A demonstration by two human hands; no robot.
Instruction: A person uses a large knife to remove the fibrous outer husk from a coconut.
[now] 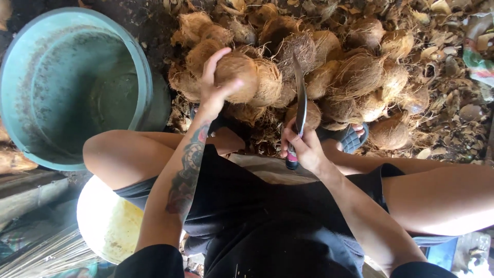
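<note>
Far out beyond my left hand: a green tub [31, 149], with a pale yellow bucket [105, 221] nearer my body. My left hand [216, 87] grips a husked brown coconut [237, 76], fingers wrapped over its near side, lifted just above the coconut pile [355, 77]. Just inward of it, my right hand [304, 148] is closed round the handle of a curved knife [300, 100], blade pointing away from me, beside the coconut, over the pile.
</note>
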